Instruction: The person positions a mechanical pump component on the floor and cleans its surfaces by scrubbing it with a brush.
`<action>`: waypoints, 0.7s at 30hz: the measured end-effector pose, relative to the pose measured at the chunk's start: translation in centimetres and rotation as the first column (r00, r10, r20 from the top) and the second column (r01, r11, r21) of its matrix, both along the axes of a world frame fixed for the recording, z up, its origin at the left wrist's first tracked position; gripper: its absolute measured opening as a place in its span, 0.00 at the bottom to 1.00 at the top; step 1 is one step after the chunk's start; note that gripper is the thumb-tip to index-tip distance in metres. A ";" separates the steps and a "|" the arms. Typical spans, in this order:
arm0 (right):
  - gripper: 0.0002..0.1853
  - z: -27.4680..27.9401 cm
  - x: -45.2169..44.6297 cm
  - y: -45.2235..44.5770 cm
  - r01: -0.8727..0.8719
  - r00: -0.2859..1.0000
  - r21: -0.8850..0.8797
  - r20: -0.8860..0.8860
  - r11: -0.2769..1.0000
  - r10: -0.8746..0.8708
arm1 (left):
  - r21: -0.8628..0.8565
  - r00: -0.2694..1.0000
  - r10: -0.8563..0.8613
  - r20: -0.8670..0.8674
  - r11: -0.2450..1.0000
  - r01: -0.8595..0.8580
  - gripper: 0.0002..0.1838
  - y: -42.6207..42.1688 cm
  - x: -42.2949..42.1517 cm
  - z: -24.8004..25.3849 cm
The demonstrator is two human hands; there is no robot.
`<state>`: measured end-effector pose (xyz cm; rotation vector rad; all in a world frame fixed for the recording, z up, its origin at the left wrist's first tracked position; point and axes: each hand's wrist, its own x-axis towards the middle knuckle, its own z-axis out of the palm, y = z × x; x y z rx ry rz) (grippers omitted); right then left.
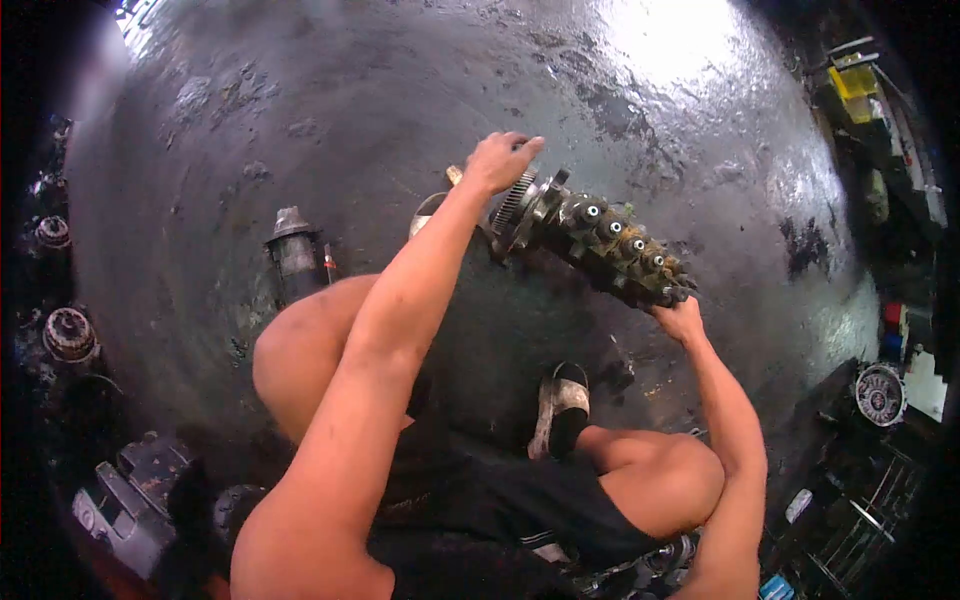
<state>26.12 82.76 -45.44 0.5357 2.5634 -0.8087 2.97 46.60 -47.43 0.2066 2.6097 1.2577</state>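
Metal pump [615, 248]: lying aslant ahead of my knees, between my two hands, its gear [514, 204] pointing left and its four ports [638, 245] showing upward; whether the floor [330, 150] is bearing all of it, I cannot tell.
Weight: looking heavy to me, and rigid all through, so I am judging it a load for both hands.
Surface: looking dark and oily, so I am expecting it to be slipping against bare skin.
Ports: standing proud along the body; I am rating them the fragile part, and poor handles.
Best hold: I am favouring the thick body, one palm under each end, with skin keeping off the gear's teeth.
Right hand [680, 318]: appearing to be gripping the end away from the gear, fingers bending round it and mostly hiding from view.
Left hand [503, 163]: hanging over the gear's top edge, fingers partly bent, thumb standing apart; whether they are pressing on the teeth, I cannot tell.
Cylinder [295, 255]: sitting beyond my left knee, well apart from the pump.
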 end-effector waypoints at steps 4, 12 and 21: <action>0.21 -0.9 -0.4 1.2 -0.254 0.962 0.042 -0.096 0.966 0.257 | 0.144 0.998 0.063 0.017 0.987 -0.065 0.34 1.4 -0.1 7.5; 0.21 -1.8 0.5 1.0 -0.100 0.993 0.031 -0.061 0.994 0.102 | -0.498 0.762 -0.647 0.021 0.654 0.569 0.31 0.2 -1.5 9.2; 0.20 -0.4 1.4 -1.2 0.259 0.963 -0.047 -0.068 0.965 -0.262 | -0.170 0.373 -0.778 -0.506 0.514 0.841 0.32 8.9 5.7 3.4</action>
